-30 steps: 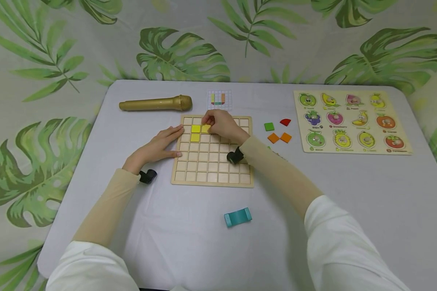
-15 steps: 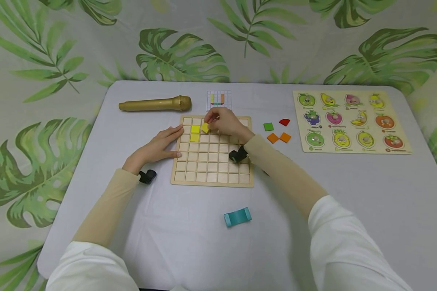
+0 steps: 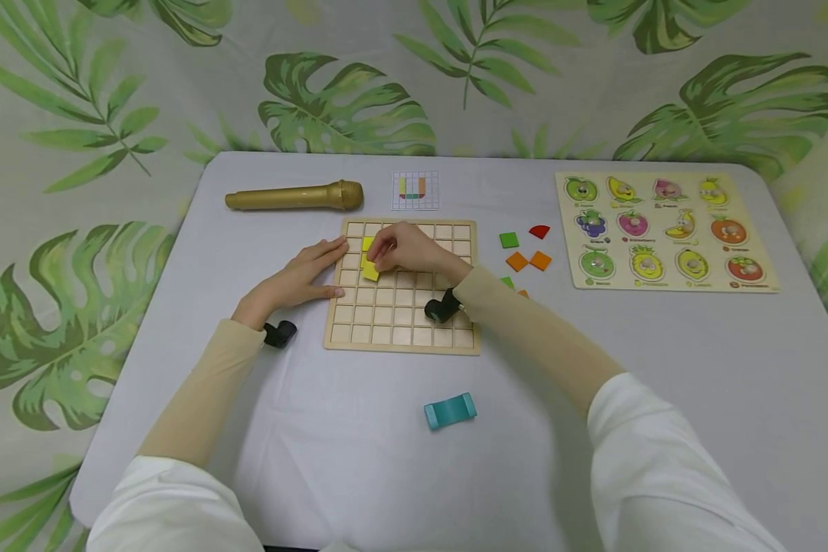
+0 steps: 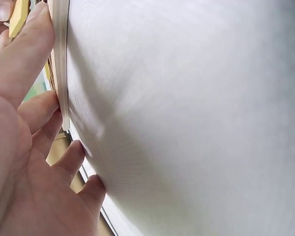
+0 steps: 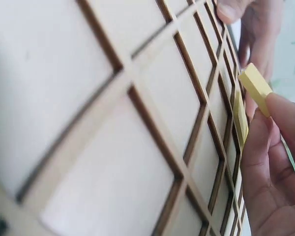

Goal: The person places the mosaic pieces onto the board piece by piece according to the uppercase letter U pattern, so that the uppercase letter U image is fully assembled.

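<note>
A wooden grid board [image 3: 403,316] lies on the table. My left hand [image 3: 291,277] rests along its left edge, fingers extended, thumb and fingertips touching the rim, as the left wrist view also shows. My right hand [image 3: 414,250] is over the board's upper left part, pinching a yellow square tile [image 5: 255,84] between thumb and fingers. The tile is tilted and held just off the grid. Yellow tiles [image 3: 367,243] sit in cells of the second column, partly hidden by the right hand and the held tile.
Right of the board lie a green tile [image 3: 508,240], a red quarter-round tile [image 3: 540,231] and orange tiles [image 3: 517,261]; others are partly behind the sleeve. A pattern card [image 3: 415,190], gold microphone [image 3: 293,198], fruit puzzle board [image 3: 628,272] and teal curved piece [image 3: 451,412] lie around.
My right hand has lifted the yellow tile off the third-column spot near the top and carried it left and toward me, over the second column. The left hand stays put.
</note>
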A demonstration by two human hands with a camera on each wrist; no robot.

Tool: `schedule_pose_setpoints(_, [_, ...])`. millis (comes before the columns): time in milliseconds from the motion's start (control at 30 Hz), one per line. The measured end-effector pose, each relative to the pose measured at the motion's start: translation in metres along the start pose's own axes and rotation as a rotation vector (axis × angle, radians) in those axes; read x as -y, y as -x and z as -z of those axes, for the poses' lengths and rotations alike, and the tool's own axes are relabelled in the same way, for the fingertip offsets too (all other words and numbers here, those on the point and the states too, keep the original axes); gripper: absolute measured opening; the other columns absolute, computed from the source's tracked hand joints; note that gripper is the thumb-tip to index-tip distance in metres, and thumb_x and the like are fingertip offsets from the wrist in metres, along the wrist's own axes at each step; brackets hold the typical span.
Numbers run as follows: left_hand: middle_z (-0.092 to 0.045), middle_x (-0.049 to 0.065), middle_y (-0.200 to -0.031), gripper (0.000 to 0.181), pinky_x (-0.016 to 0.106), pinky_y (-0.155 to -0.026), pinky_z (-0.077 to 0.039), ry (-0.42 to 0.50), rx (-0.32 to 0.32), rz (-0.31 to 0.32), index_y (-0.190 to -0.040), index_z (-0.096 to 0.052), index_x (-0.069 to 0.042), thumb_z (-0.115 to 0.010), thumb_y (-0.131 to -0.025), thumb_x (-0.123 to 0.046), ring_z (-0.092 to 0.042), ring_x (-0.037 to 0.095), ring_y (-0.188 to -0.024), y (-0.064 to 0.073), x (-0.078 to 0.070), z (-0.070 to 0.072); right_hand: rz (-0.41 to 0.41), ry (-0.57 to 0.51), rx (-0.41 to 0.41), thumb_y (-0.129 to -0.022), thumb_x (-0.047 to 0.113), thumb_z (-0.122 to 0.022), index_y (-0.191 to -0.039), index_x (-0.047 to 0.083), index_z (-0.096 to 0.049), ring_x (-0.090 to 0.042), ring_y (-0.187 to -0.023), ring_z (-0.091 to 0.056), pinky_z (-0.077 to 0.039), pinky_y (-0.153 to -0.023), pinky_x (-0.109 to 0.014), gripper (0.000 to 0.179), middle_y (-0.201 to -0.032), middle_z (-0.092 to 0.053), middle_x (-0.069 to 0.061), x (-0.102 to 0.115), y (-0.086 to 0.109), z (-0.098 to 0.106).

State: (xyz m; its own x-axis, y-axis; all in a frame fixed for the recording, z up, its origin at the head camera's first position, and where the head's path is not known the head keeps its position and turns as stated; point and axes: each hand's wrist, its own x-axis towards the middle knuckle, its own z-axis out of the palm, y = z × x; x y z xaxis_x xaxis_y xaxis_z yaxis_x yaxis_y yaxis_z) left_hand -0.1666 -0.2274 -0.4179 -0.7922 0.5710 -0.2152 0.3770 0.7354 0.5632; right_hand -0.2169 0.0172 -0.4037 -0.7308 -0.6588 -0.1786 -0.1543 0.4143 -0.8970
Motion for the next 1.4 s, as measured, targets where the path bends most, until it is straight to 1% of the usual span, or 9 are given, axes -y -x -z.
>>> schedule_pose_setpoints(267, [-0.011,0.013,-0.159,0.082,0.056,-0.111,-0.009,0.001,-0.001,-0.003,-0.152,-0.018,-0.002,-0.067,-0.091,-0.028,-0.004,0.04,-0.143,0.0,0.0,0.0,0.036,0.198,0.004,-0.082,-0.003,-0.067,-0.088,0.003,-0.07,-0.015,-0.074,-0.057,-0.044,-0.069,-0.024,0.01,-0.081,-0.066,-0.007,0.006,-0.004,-0.014])
schedule_pose_setpoints(367, [-0.011,0.014,-0.159,0.081,0.056,-0.111,-0.008,-0.001,-0.001,-0.006,-0.152,-0.019,-0.001,-0.067,-0.092,-0.027,-0.004,0.041,-0.142,0.0,-0.001,0.001,0.069,0.258,0.009,-0.082,-0.005,-0.064,-0.087,0.002,-0.069,-0.016,-0.075,-0.056,-0.044,-0.07,-0.024,0.01,-0.083,-0.066,-0.008,0.009,-0.004,-0.017])
schedule_pose_setpoints(600, [-0.011,0.014,-0.159,0.081,0.055,-0.112,-0.007,0.004,-0.003,-0.012,-0.152,-0.019,-0.001,-0.067,-0.092,-0.025,-0.003,0.04,-0.142,0.001,-0.003,0.001,0.137,0.424,0.021,-0.084,-0.007,-0.059,-0.086,0.003,-0.068,-0.015,-0.072,-0.052,-0.041,-0.068,-0.024,0.014,-0.079,-0.061,-0.005,0.01,-0.005,-0.023])
schedule_pose_setpoints(667, [-0.011,0.014,-0.158,0.08,0.055,-0.112,-0.007,0.008,-0.004,-0.013,-0.152,-0.019,0.0,-0.067,-0.092,-0.024,-0.004,0.04,-0.142,0.001,-0.004,0.002,0.155,0.441,0.012,-0.084,-0.008,-0.058,-0.086,0.003,-0.068,-0.015,-0.071,-0.051,-0.041,-0.067,-0.024,0.015,-0.078,-0.061,-0.004,0.01,-0.003,-0.024])
schedule_pose_setpoints(733, [-0.011,0.015,-0.158,0.08,0.055,-0.112,-0.008,0.012,-0.004,-0.014,-0.151,-0.019,0.0,-0.067,-0.092,-0.024,-0.004,0.041,-0.142,0.001,-0.005,0.002,0.155,0.407,0.001,-0.085,-0.007,-0.059,-0.086,0.003,-0.068,-0.015,-0.072,-0.052,-0.042,-0.068,-0.024,0.013,-0.079,-0.062,-0.005,0.01,0.0,-0.023])
schedule_pose_setpoints(833, [-0.011,0.016,-0.158,0.08,0.055,-0.112,-0.008,0.01,-0.004,-0.012,-0.151,-0.019,0.0,-0.066,-0.092,-0.024,-0.004,0.041,-0.142,0.0,-0.006,0.002,0.139,0.309,-0.015,-0.085,-0.005,-0.062,-0.088,0.002,-0.068,-0.016,-0.076,-0.055,-0.045,-0.07,-0.025,0.01,-0.083,-0.064,-0.005,0.009,0.005,-0.015])
schedule_pose_setpoints(1033, [-0.011,0.015,-0.158,0.081,0.055,-0.112,-0.007,0.011,-0.001,-0.007,-0.152,-0.018,-0.001,-0.066,-0.092,-0.025,-0.003,0.04,-0.143,-0.001,-0.005,0.001,0.116,0.148,-0.041,-0.088,0.0,-0.065,-0.096,-0.002,-0.068,-0.019,-0.082,-0.059,-0.048,-0.076,-0.028,0.009,-0.09,-0.065,-0.008,0.0,0.023,0.012])
schedule_pose_setpoints(1200, [-0.01,0.014,-0.159,0.082,0.056,-0.112,-0.008,0.004,0.001,-0.004,-0.152,-0.017,-0.001,-0.066,-0.092,-0.027,-0.002,0.038,-0.143,0.0,-0.003,0.0,0.069,0.042,-0.069,-0.088,0.002,-0.067,-0.098,-0.003,-0.067,-0.019,-0.08,-0.058,-0.046,-0.071,-0.026,0.011,-0.09,-0.065,-0.009,-0.016,0.049,0.038])
schedule_pose_setpoints(1400, [-0.009,0.013,-0.159,0.083,0.055,-0.112,-0.008,0.003,0.005,-0.001,-0.152,-0.016,-0.002,-0.066,-0.092,-0.028,-0.002,0.038,-0.143,0.0,-0.001,0.0,0.001,-0.033,-0.086,-0.09,0.004,-0.066,-0.101,-0.005,-0.065,-0.023,-0.082,-0.056,-0.047,-0.071,-0.027,0.014,-0.097,-0.064,-0.014,-0.037,0.089,0.069])
